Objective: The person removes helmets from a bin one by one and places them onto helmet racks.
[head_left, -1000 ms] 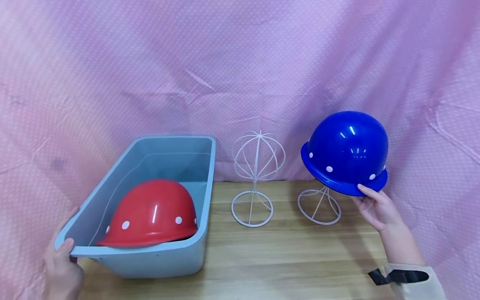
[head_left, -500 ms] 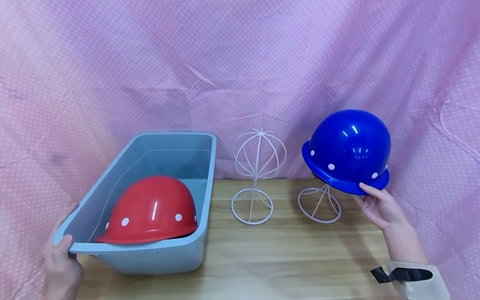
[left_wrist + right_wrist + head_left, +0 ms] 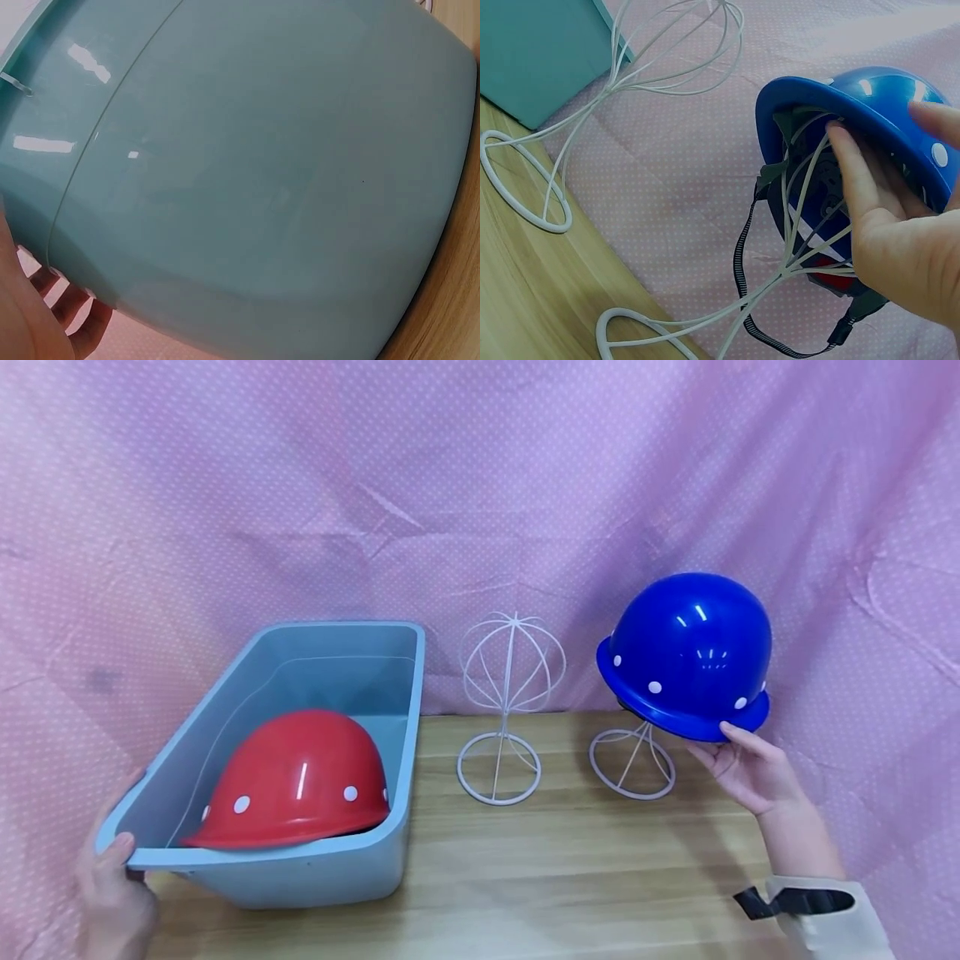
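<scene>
In the head view my right hand (image 3: 757,772) grips the front brim of a glossy blue hard hat (image 3: 690,652) with white dots. The thumb lies outside the brim. The right wrist view shows the fingers reaching inside, beside a white wire hat stand (image 3: 786,270) whose upper wires go up into the shell. A black chin strap (image 3: 739,262) hangs below. My left hand (image 3: 116,885) holds the near left corner of a blue-grey plastic bin (image 3: 300,860), thumb over the rim; its curled fingers show at the bin's edge in the left wrist view. Inside the bin sits a red hard hat (image 3: 300,781), tilted.
Between the bin and the blue hard hat stands a second white wire hat stand (image 3: 506,693), its round wire top bare. Everything rests on a wooden tabletop (image 3: 540,868). A pink dotted cloth (image 3: 450,460) hangs behind and at both sides.
The head view has shifted slightly. My right thumb sits a little further right along the blue brim. The left hand keeps its hold on the bin's corner.
</scene>
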{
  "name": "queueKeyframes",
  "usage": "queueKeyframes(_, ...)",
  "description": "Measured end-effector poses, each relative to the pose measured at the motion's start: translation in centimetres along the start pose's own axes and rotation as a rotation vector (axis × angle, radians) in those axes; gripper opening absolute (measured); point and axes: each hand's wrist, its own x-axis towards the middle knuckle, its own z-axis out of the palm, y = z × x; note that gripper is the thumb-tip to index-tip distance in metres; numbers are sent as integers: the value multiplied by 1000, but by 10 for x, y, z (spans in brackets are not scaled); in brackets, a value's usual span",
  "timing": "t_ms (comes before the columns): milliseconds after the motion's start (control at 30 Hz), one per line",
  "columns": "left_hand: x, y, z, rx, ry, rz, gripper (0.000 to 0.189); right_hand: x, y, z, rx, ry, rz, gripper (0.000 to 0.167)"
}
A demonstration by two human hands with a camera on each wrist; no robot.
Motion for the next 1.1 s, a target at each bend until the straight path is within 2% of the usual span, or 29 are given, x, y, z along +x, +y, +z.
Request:
queueKeyframes(100, 1, 1, -3, -11, 3, -8, 58, 2, 3, -4, -5, -110, 89, 61)
queueKeyframes(267, 5, 2, -8, -91, -25, -36, 55, 9, 13, -7, -41, -197, 182, 60)
queueKeyframes(367, 6, 3, -13, -114, -111, -37, 59, 13, 21, -6, -76, -235, 219, 58)
queueKeyframes(467, 9, 4, -19, -91, -219, 1, 64, 14, 33, -8, -135, -269, 240, 57)
queueKeyframes(567, 14, 2, -23, -133, -268, 27, 67, 18, 46, -2, -205, -270, 287, 57)
queueKeyframes(633, 15, 2, -25, -137, -267, 20, 68, 23, 54, 5, -278, -246, 325, 55)
queueKeyframes(733, 16, 2, -25, -131, -264, 1, 68, 31, 66, 22, -443, -200, 393, 52)
queueKeyframes(800, 17, 3, -26, -84, -261, -11, 68, 38, 76, 34, -554, -193, 424, 49)
queueKeyframes(933, 17, 0, -27, -71, -262, -22, 68, 53, 99, 61, -766, -170, 433, 38)
queueKeyframes(1100, 13, 3, -21, -55, -245, -54, 68, 77, 123, 92, -1051, -123, 417, 36)
